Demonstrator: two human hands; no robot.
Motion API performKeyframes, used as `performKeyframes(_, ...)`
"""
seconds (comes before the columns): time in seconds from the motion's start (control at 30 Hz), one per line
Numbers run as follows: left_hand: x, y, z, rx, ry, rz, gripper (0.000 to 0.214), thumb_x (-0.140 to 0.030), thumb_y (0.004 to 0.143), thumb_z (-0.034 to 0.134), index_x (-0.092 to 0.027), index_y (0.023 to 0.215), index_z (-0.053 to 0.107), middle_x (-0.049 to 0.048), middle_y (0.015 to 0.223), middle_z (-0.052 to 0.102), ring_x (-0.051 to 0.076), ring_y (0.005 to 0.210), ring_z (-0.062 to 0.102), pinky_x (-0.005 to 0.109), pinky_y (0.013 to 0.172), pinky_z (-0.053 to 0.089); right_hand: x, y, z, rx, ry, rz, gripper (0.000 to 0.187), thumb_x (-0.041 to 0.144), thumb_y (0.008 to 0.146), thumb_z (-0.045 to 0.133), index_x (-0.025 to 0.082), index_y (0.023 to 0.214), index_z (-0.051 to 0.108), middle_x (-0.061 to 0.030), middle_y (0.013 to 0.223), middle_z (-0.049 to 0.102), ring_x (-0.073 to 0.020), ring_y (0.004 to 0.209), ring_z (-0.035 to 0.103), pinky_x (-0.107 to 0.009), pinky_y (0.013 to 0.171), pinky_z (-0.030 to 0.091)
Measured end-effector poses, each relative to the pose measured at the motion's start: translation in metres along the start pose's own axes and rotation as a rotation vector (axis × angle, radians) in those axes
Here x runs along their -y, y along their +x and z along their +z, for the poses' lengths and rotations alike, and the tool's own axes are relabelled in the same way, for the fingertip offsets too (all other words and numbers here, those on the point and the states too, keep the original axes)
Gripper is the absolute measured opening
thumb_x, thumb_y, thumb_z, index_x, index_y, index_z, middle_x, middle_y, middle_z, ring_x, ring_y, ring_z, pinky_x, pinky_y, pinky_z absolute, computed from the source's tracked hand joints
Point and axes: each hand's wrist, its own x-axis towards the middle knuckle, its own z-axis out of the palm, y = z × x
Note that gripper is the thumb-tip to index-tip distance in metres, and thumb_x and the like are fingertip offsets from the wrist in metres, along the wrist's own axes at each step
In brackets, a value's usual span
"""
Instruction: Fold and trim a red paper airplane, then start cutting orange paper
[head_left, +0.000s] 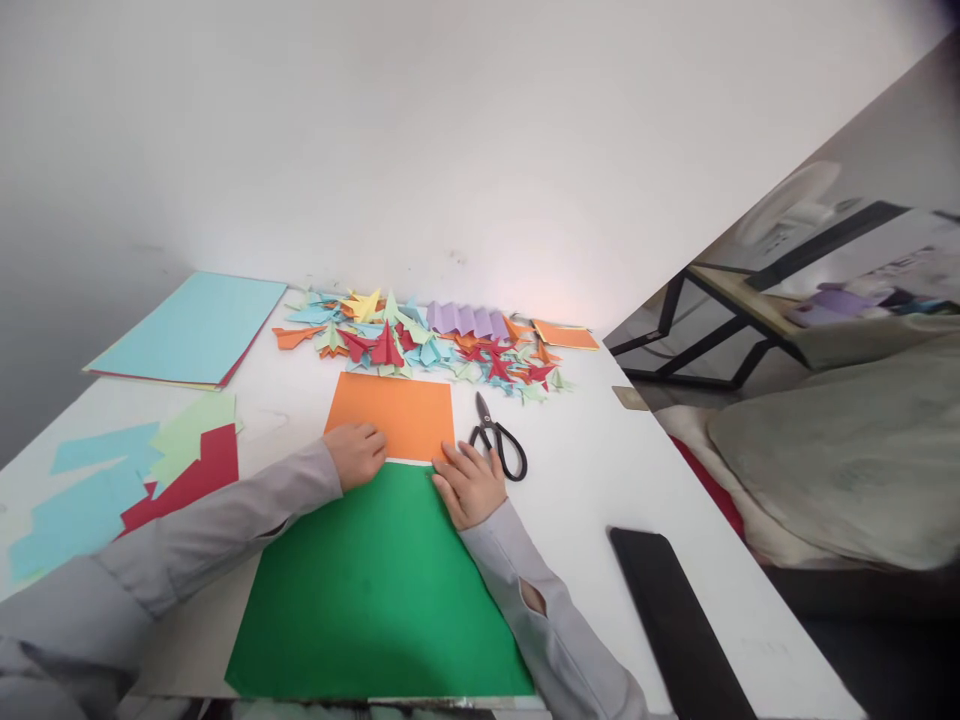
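An orange sheet of paper (pixel 391 415) lies flat on the table, its near edge meeting a larger green sheet (pixel 382 590). My left hand (pixel 357 456) rests at the orange sheet's near left corner, its fingers curled together on the edge. At the near right corner is my right hand (pixel 472 484), palm down, with fingers stretched out and apart over the seam of the two sheets. Just beyond its fingers lie scissors (pixel 501 440) with black handles, blades pointing away.
Many folded paper shapes (pixel 386 346) and a purple pleated strip (pixel 469 320) line the wall. A stack of light blue sheets (pixel 199 325) sits back left. Blue, green and red offcuts (pixel 214 465) lie left. A black flat object (pixel 679 620) lies right.
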Motion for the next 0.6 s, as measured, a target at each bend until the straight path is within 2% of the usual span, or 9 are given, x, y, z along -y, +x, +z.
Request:
performKeyframes(0.1,-0.002,0.005,0.009,0.020,0.055,0.055,0.027,-0.011,0.084,0.037,-0.009,0.075,0.062,0.0155,0.073,0.057,0.021,0.065,0.051,0.035,0.053,0.041,0.011,0.010,0.000,-0.023,0.019,-0.057,0.025,0.034,0.087,0.046,0.023,0.096,0.066,-0.0079,0.105,0.067,-0.0251,0.110,0.051,-0.049,0.102,0.014)
performKeyframes(0.2,-0.006,0.005,0.006,0.012,0.113,0.070,0.026,-0.011,0.082,0.038,-0.010,0.071,0.061,0.0132,0.065,0.055,0.021,0.058,0.049,0.033,0.047,0.036,0.025,0.023,0.003,-0.040,0.035,-0.160,0.023,0.031,0.085,0.049,0.021,0.100,0.064,-0.0088,0.103,0.067,-0.0244,0.107,0.052,-0.047,0.101,0.018)
performKeyframes(0.27,-0.011,0.006,-0.001,-0.023,0.142,0.056,0.027,-0.012,0.082,0.037,-0.011,0.067,0.060,0.0105,0.060,0.052,0.020,0.053,0.048,0.032,0.045,0.034,0.034,0.032,0.007,-0.077,0.029,-0.242,0.020,0.022,0.085,0.046,0.019,0.093,0.065,-0.0082,0.096,0.068,-0.0209,0.096,0.056,-0.043,0.099,0.023)
performKeyframes(0.4,-0.021,0.009,-0.018,-0.110,0.172,0.028,0.028,-0.011,0.082,0.036,-0.012,0.063,0.057,0.0093,0.057,0.051,0.018,0.051,0.048,0.031,0.045,0.032,0.043,0.042,0.011,-0.218,0.017,-0.336,0.028,0.010,0.084,0.040,0.018,0.073,0.064,-0.0051,0.074,0.068,-0.0151,0.072,0.057,-0.035,0.093,0.032)
performKeyframes(0.5,-0.022,0.010,-0.032,-0.137,0.157,0.035,0.027,-0.010,0.082,0.037,-0.012,0.065,0.057,0.0088,0.059,0.053,0.017,0.053,0.049,0.031,0.047,0.034,0.045,0.045,0.004,-0.304,0.017,-0.339,0.029,0.010,0.084,0.038,0.018,0.073,0.064,-0.0051,0.072,0.068,-0.0146,0.070,0.057,-0.033,0.088,0.035)
performKeyframes(0.6,-0.019,0.010,-0.046,-0.150,0.128,0.055,0.027,-0.010,0.084,0.036,-0.012,0.068,0.058,0.0083,0.060,0.054,0.017,0.056,0.050,0.031,0.050,0.036,0.044,0.046,-0.009,-0.336,0.001,-0.365,0.031,0.010,0.086,0.037,0.018,0.074,0.064,-0.0053,0.073,0.069,-0.0142,0.070,0.058,-0.034,0.087,0.036)
